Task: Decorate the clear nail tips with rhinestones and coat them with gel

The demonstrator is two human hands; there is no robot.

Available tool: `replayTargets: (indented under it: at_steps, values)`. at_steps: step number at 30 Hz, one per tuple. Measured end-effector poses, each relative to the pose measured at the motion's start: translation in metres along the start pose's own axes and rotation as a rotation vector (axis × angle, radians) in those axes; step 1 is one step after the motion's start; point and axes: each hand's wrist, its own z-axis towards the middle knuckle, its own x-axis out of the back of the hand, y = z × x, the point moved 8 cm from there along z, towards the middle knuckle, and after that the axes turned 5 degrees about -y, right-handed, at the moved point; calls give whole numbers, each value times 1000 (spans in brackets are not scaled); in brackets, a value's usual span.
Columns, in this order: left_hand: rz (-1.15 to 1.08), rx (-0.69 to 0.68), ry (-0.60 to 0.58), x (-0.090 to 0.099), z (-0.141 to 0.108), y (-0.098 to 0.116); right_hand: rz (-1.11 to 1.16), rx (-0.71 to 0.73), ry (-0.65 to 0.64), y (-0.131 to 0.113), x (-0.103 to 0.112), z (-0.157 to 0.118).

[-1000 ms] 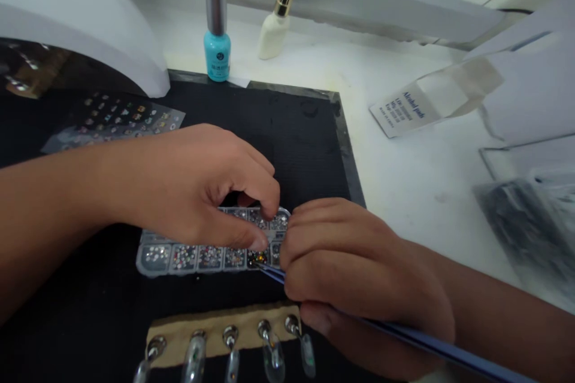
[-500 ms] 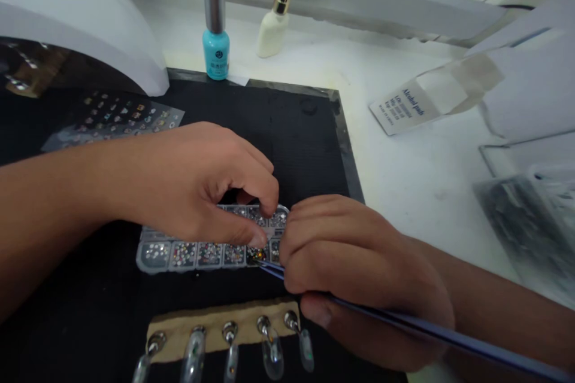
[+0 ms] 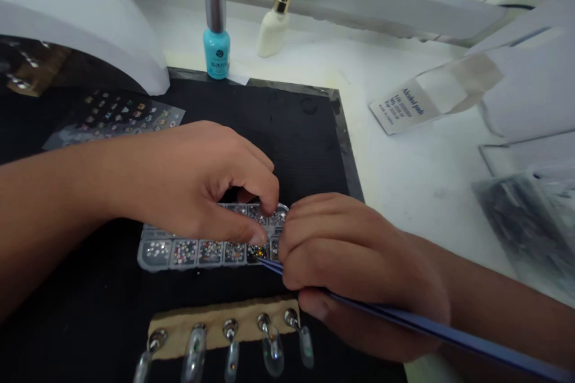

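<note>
On a black mat lies a clear compartment case filled with small rhinestones. My left hand reaches over it, index finger and thumb bent down onto the case, steadying it; its other fingers are mostly hidden. By the thumb, one compartment holds dark, orange-glinting rhinestones. My right hand is closed around blue tweezers, whose tips reach into that compartment. Whether the tips pinch a stone is too small to tell. Nearer me, several clear nail tips stand on metal holders along a tan strip.
A turquoise nail polish bottle and a cream bottle with a gold-banded dark cap stand behind the mat. A white arched device and a sticker sheet are at left. An alcohol pads box lies at right.
The tweezers have shifted slightly, with my right hand moving a little up and left. My left hand stays in nearly the same place.
</note>
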Motion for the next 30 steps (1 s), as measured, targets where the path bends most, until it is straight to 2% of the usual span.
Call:
replayTargets:
  at_steps: [14,25,30]
  values:
    - [11,-17,-4,1,0,2,-10,-12,53,0,4,-4]
    - [-16,-26,52,1,-1,-3,24,-17,71,1,4,-6]
    - [0,-17,30,0,0,-4,6,-43,111,1,8,-10]
